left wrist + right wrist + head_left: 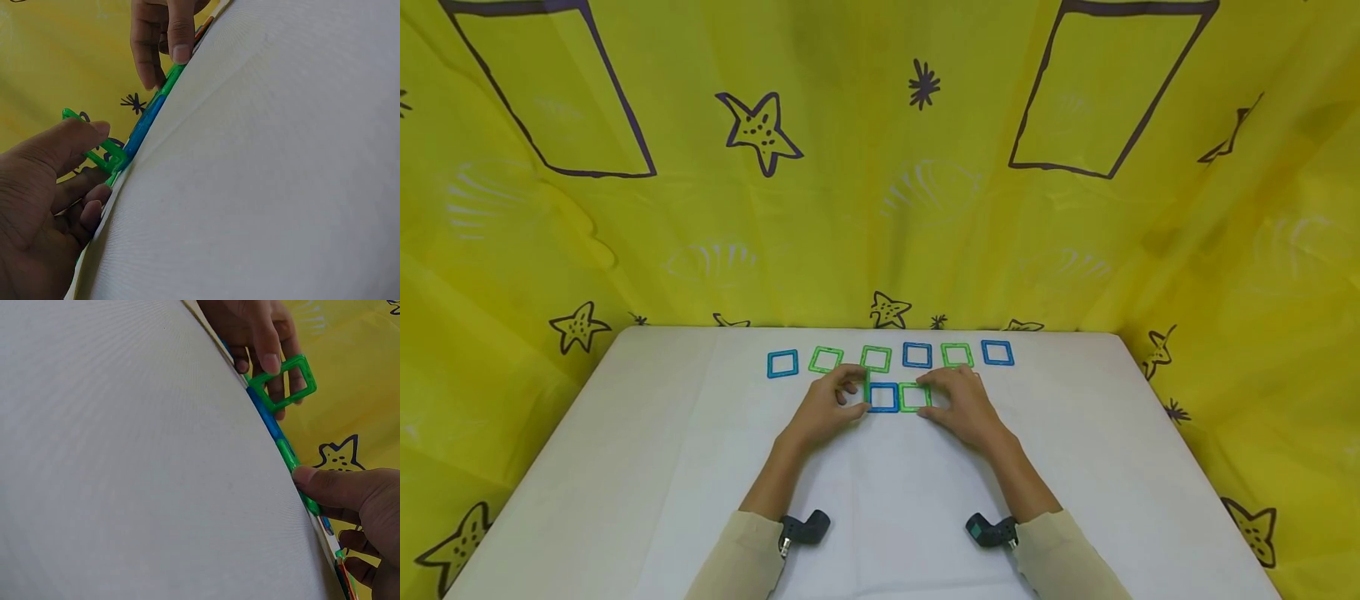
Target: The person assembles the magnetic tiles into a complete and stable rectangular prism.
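Observation:
My left hand [829,408] pinches a green square magnetic tile [308,375], an open frame standing on edge. Its lower side meets the left edge of a blue square tile [883,410] that lies flat on the table. Against the blue tile's right side lies another flat green tile [913,409]. My right hand [962,406] grips this green tile at its right side, thumb at the near corner and a finger at the far one. In the left wrist view the upright tile [112,150] leans between thumb and fingers.
Behind the hands, blue and green square tiles lie in a loose row, from a blue one [782,376] at left to another blue one [998,363] at right. An orange piece [342,575] shows beyond the right hand. A yellow curtain [850,217] hangs behind the white table [895,517].

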Available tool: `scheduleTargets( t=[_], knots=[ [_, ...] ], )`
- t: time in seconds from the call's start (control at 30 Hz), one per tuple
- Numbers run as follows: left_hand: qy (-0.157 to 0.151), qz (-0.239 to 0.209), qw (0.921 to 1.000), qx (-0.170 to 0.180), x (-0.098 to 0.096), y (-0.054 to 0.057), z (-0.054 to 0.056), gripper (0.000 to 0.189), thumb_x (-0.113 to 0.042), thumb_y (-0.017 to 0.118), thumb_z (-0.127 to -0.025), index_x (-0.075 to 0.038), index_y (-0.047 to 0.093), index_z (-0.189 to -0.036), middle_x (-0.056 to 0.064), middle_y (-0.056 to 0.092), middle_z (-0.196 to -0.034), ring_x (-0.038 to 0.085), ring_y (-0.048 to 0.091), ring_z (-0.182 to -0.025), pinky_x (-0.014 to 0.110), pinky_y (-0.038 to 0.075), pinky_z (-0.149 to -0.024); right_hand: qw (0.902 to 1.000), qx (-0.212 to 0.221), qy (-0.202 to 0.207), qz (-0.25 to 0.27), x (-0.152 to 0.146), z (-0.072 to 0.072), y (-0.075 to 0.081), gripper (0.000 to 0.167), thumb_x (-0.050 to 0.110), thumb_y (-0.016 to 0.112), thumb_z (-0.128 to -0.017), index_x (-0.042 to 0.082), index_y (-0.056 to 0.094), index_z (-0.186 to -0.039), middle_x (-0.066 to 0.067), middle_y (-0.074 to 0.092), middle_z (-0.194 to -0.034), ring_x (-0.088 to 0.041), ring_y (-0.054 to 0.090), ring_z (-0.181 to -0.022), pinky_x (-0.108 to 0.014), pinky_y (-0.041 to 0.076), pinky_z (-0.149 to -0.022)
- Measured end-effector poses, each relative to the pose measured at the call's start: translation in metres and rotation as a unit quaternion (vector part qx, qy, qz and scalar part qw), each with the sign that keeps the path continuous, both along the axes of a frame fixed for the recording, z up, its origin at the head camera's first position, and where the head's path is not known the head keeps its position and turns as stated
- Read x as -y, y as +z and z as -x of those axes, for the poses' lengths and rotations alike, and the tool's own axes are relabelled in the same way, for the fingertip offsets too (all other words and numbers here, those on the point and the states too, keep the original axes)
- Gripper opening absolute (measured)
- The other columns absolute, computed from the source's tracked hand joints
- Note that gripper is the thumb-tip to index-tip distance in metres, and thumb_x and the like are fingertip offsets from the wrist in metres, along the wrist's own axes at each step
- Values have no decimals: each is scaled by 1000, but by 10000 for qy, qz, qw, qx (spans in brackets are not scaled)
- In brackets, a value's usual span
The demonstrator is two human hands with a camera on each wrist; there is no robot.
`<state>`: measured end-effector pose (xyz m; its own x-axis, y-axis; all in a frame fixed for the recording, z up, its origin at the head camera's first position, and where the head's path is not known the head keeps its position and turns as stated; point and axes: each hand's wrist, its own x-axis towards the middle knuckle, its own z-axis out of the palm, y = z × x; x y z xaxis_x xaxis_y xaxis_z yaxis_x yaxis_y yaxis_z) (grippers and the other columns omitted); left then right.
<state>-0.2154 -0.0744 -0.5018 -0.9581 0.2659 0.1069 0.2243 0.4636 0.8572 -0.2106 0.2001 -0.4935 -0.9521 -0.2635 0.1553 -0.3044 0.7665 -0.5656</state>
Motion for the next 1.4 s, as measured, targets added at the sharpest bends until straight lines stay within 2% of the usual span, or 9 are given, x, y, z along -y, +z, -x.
scheduleTargets(
  t=[0.23, 0.43, 0.53, 0.63, 0.77, 0.87, 0.97, 1.23, 1.4],
  knots=[
    [-98, -45, 9999, 21, 0, -4, 2, 59, -12, 85, -88, -15, 63, -142, -3, 68, -122, 19, 57, -103, 38, 48, -89, 10000, 53, -35, 30, 0, -1, 0, 45, 28, 90, -86, 20, 76, -127, 1, 70, -134, -24, 48, -122, -48, 40, -104],
    [-147, -13, 9999, -38, 1, -4, 2, 58, -14, 84, -89, -12, 64, -144, 2, 63, -110, 22, 52, -96, 38, 45, -84, 10000, 3, 5, 22, -1, 1, 0, 45, 28, 91, -85, 20, 76, -127, 2, 70, -133, -24, 49, -120, -48, 41, -103],
    [-152, -86, 9998, -50, 1, -3, 1, 56, -14, 84, -89, -12, 64, -143, 2, 63, -110, 23, 53, -97, 39, 45, -85, 10000, -79, 16, -55, 0, 2, -2, 46, 29, 91, -85, 20, 76, -127, 1, 70, -133, -24, 49, -119, -47, 40, -102],
    [-168, -123, 9998, -45, 1, -3, 1, 56, -14, 84, -89, -12, 64, -142, 2, 64, -111, 22, 53, -97, 39, 46, -85, 9995, -175, 78, -234, 2, 1, -2, 47, 30, 90, -85, 22, 75, -129, 2, 68, -137, -24, 49, -121, -48, 40, -103],
    [-174, -61, 9998, -28, 1, -5, 2, 57, -15, 84, -90, -12, 64, -143, 1, 65, -112, 21, 55, -98, 38, 47, -86, 9981, -245, 360, -438, 10, -2, 0, 50, 33, 87, -89, 24, 73, -136, 4, 65, -143, -24, 48, -125, -50, 40, -104],
    [-150, -16, 9999, -12, 2, -5, 2, 56, -17, 83, -90, -13, 64, -143, 0, 65, -113, 21, 55, -98, 38, 47, -86, 9957, -324, 616, -608, 17, -4, 2, 47, 34, 84, -92, 24, 73, -137, 6, 66, -141, -23, 48, -124, -49, 41, -102],
    [-130, -3, 9999, -1, 2, -6, 2, 56, -17, 83, -90, -13, 64, -143, 0, 67, -114, 20, 56, -99, 39, 48, -87, 9926, -470, 734, -841, 21, -6, 2, 40, 35, 82, -93, 24, 76, -132, 8, 69, -137, -22, 49, -121, -47, 39, -99],
    [-105, -89, 9999, 103, 2, -8, 2, 56, -16, 84, -90, -13, 64, -142, 0, 70, -116, 21, 57, -100, 40, 48, -88, 9893, -630, 703, -1109, 22, -9, 3, 33, 39, 79, -95, 26, 79, -126, 10, 69, -136, -20, 50, -115, -44, 36, -93],
    [-92, -183, 9998, 61, 3, -8, 3, 56, -16, 83, -90, -13, 63, -143, -1, 72, -113, 20, 58, -97, 38, 48, -86, 9842, -764, 630, -1470, 26, -10, 4, 32, 42, 76, -97, 28, 79, -126, 11, 69, -136, -20, 51, -113, -43, 37, -91]
  ],
)
